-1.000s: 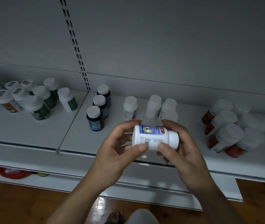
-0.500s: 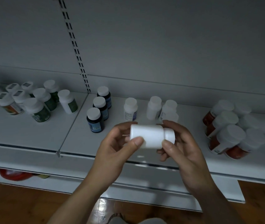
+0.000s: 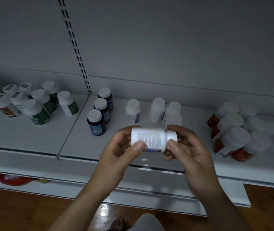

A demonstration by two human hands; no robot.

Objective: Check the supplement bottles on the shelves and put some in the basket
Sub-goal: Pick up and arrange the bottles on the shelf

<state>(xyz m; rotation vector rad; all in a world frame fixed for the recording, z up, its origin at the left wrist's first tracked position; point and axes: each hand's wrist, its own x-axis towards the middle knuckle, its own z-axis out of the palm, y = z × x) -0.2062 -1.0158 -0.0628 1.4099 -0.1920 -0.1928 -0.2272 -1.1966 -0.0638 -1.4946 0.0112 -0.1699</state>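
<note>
A white supplement bottle (image 3: 151,139) lies sideways in front of the shelf (image 3: 76,144), cap to the right, with a block of small print facing me. My left hand (image 3: 116,154) grips its base end, thumb on the front. My right hand (image 3: 188,152) pinches the white cap end. Behind it on the shelf stand three dark blue bottles (image 3: 97,122), several small white bottles (image 3: 132,111), green-labelled bottles (image 3: 37,112) at the left and red-labelled bottles (image 3: 228,139) at the right. No basket is in view.
A slotted upright (image 3: 76,52) splits the grey back panel. A lower shelf (image 3: 149,195) juts out below, with a red object (image 3: 11,179) under the left side. Wooden floor (image 3: 16,210) and my foot (image 3: 117,224) show at the bottom.
The bottle has been rolled between my two hands: a blue front label with barcode showed first, then a plain white side, now the panel of small print. Both hands stayed in place.
</note>
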